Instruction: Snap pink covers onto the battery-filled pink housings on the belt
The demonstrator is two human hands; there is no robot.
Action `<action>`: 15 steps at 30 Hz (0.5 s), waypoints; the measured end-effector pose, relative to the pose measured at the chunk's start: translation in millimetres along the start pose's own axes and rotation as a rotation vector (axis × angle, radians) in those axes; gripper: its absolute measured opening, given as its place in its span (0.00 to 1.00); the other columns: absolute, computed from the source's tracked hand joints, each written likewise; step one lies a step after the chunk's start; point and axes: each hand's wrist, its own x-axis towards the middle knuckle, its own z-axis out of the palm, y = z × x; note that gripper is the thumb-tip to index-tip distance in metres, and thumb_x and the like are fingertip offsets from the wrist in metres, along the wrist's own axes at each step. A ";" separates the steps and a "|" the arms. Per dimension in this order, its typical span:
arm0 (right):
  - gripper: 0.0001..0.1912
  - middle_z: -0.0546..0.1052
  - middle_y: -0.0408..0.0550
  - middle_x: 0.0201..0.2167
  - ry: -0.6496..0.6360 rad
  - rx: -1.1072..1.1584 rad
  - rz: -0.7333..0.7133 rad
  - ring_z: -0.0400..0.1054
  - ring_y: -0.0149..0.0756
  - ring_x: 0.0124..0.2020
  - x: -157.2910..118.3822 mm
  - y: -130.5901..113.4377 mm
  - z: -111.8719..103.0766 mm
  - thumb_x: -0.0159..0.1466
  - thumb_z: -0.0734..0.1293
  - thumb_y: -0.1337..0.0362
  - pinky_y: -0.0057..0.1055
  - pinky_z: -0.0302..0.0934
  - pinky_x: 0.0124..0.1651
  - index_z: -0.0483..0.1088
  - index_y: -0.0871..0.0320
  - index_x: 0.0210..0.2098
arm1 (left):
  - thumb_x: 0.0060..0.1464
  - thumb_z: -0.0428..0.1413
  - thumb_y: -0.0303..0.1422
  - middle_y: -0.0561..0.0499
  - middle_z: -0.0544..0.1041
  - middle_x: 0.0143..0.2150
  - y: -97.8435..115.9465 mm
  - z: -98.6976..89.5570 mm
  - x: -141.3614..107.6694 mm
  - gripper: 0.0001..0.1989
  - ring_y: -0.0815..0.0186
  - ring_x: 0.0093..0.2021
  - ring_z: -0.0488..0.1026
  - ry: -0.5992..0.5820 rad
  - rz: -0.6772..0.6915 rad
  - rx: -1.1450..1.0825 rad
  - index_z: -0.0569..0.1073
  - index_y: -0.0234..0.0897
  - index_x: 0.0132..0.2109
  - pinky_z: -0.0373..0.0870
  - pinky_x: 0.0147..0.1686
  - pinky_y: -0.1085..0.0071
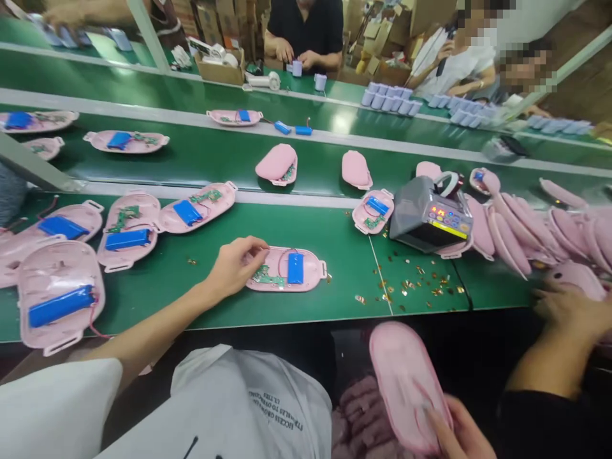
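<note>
A pink plastic half-shell (313, 271) lies on the green bench, with a blue battery pack (295, 268) and a green circuit board (271, 279) inside. My left hand (239, 264) is closed at its left end, fingers bent over the rim and hiding that end. Low on the right, my right hand (461, 427) grips the lower end of a pink oval cover (406, 382), held off the bench with its hollow inner side up; a thin wire seems to run inside it. Under the cover, a heap of pinkish parts (361, 414) sits below the bench edge.
Open shells with batteries (127, 229) crowd the left. A grey tape dispenser (425, 213) stands right of centre, near small coppery scraps (421, 284). Pink covers (516, 223) pile up at right, where a co-worker's hand (568, 306) reaches in. Other people sit across the line.
</note>
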 end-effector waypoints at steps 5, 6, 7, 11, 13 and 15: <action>0.28 0.78 0.48 0.39 -0.187 0.725 0.176 0.74 0.39 0.37 69.2 -87.2 121.9 0.46 0.77 0.54 0.35 0.72 0.38 0.71 0.58 0.43 | 0.59 0.51 0.35 0.54 0.77 0.25 1.7 -11.8 -14.0 0.08 0.68 0.26 0.74 -0.058 -0.008 -0.108 0.72 0.38 0.38 0.69 0.30 0.75; 0.28 0.78 0.47 0.37 -0.251 0.812 0.200 0.73 0.38 0.36 76.3 -107.5 146.8 0.43 0.78 0.57 0.34 0.71 0.38 0.71 0.58 0.41 | 0.61 0.50 0.35 0.55 0.77 0.24 1.4 -13.1 -16.8 0.07 0.69 0.25 0.74 -0.062 -0.022 -0.142 0.72 0.38 0.39 0.68 0.29 0.76; 0.28 0.78 0.46 0.35 -0.305 0.851 0.202 0.73 0.37 0.35 80.4 -125.5 168.5 0.41 0.79 0.60 0.32 0.71 0.37 0.72 0.59 0.40 | 0.61 0.50 0.34 0.55 0.77 0.24 1.3 -14.0 -18.9 0.07 0.70 0.24 0.74 -0.052 -0.032 -0.173 0.71 0.38 0.39 0.68 0.28 0.76; 0.28 0.78 0.48 0.37 -0.342 0.882 0.155 0.73 0.39 0.39 80.1 -163.1 220.8 0.40 0.79 0.61 0.34 0.71 0.40 0.72 0.60 0.41 | 0.61 0.50 0.30 0.52 0.77 0.31 4.3 -17.6 -19.3 0.06 0.69 0.30 0.74 0.073 0.026 -0.217 0.72 0.37 0.38 0.69 0.32 0.75; 0.27 0.78 0.51 0.38 -0.301 0.805 0.087 0.73 0.42 0.41 76.3 -166.2 232.1 0.43 0.78 0.59 0.37 0.71 0.43 0.72 0.62 0.40 | 0.61 0.52 0.29 0.49 0.77 0.37 6.6 -20.5 -15.7 0.05 0.68 0.36 0.74 0.129 0.117 -0.231 0.72 0.37 0.37 0.71 0.37 0.72; 0.25 0.78 0.53 0.39 -0.255 0.713 -0.016 0.73 0.44 0.43 70.1 -166.5 238.6 0.45 0.77 0.59 0.42 0.70 0.49 0.73 0.63 0.39 | 0.61 0.54 0.30 0.44 0.75 0.45 7.2 -22.4 -11.3 0.05 0.64 0.44 0.74 0.168 0.211 -0.223 0.73 0.37 0.37 0.73 0.44 0.68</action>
